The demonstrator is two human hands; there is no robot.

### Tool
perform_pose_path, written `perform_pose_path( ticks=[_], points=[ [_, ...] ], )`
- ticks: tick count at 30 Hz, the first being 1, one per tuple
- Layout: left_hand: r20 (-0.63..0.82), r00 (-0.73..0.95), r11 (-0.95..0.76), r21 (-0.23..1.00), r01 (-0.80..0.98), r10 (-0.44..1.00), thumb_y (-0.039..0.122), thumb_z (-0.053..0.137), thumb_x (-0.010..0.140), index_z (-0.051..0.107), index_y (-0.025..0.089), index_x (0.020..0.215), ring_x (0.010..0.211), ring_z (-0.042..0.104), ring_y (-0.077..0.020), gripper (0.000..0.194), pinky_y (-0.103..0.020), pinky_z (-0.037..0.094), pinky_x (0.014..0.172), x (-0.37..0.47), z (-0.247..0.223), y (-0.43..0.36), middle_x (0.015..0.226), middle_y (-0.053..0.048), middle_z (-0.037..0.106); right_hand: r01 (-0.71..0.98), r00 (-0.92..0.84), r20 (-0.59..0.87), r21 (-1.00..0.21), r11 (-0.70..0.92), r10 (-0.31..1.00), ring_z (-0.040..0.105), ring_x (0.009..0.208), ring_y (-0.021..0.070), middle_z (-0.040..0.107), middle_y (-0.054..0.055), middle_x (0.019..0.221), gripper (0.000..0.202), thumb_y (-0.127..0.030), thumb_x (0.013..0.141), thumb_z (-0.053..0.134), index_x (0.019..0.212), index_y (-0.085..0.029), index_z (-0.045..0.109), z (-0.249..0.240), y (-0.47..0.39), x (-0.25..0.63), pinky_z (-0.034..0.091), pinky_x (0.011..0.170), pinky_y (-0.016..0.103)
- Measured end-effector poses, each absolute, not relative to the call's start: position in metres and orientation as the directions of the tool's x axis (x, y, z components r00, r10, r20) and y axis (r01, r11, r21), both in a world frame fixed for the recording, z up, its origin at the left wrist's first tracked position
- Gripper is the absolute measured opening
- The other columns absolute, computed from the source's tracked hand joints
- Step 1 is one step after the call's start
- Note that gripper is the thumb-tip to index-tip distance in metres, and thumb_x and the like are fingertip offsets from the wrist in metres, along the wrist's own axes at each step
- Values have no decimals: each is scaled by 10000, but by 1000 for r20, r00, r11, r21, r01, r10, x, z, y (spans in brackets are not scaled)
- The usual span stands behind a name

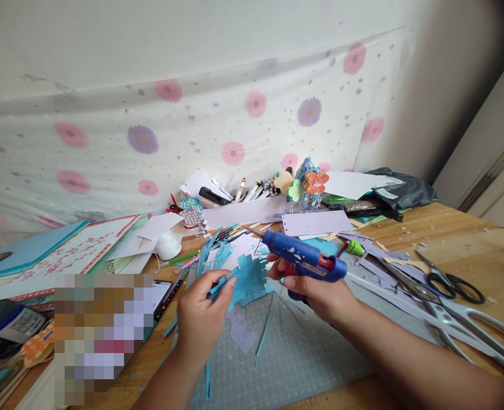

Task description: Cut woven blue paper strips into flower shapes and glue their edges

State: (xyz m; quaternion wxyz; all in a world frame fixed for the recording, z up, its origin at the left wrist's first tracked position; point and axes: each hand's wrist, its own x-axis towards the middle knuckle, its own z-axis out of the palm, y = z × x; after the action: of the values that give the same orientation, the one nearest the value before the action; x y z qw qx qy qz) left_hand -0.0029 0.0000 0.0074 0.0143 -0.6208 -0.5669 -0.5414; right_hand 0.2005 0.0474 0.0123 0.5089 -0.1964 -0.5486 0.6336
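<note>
My left hand (207, 313) pinches a blue paper piece (252, 274) with notched, tabbed edges between thumb and fingers. In my right hand (315, 293) is a blue hot glue gun (298, 253), its nozzle tilted up and to the left above the paper. A white glue stick or cord trails behind the gun; I cannot tell which. Under both hands lies a grey cutting mat (294, 364) with thin blue paper strips (265, 324) on it. A small lilac paper scrap (242, 331) sits just below the blue piece.
Large silver scissors (443, 313) and black-handled scissors (454, 283) lie at the right among lilac scraps. A spool of white thread (168, 245) stands at the left. Pens, a stapler (214, 196) and paper flowers (315, 182) crowd the back by the wall. Part of the left side is pixelated.
</note>
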Motion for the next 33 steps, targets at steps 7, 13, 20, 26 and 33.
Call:
perform_pose_path(
  ticks=[7,13,20,26,33],
  points=[
    [518,-421,-255,804,538,745,321,679,743,677,189,756,485,506,-100,133,-188,414,456,-4,4,2,561,54,583,-467,-409,282,-882,67,868,634,783,180,662,18,803,158,-237,648,751,782,-207,673,13,53,196,503,729,313],
    [401,-466,-220,892,395,789,351,669,766,689,169,827,544,604,-147,193,-224,468,483,-9,6,5,667,14,680,-251,-475,251,-957,143,844,608,743,182,647,22,778,147,-254,667,703,781,-188,639,17,49,199,487,674,308],
    [733,-328,-276,571,773,595,290,670,772,707,226,819,651,670,-161,88,-252,515,633,-15,7,2,738,31,729,177,-535,305,-871,458,788,483,595,133,529,-23,648,97,-131,664,604,656,-194,531,28,41,197,383,549,253],
    [864,-105,-358,311,880,493,157,645,797,685,238,916,782,701,-161,149,-257,533,751,-21,7,1,873,13,748,251,-545,331,-812,527,770,443,579,112,451,-48,622,184,-100,666,582,614,-197,434,28,41,196,337,538,229],
    [894,78,-483,164,860,441,32,594,772,665,214,977,897,684,-189,283,-331,522,839,-29,10,3,962,-36,733,282,-569,315,-793,540,760,465,605,118,480,-34,666,161,-104,665,567,642,-196,438,26,41,198,329,552,233]
  ],
)
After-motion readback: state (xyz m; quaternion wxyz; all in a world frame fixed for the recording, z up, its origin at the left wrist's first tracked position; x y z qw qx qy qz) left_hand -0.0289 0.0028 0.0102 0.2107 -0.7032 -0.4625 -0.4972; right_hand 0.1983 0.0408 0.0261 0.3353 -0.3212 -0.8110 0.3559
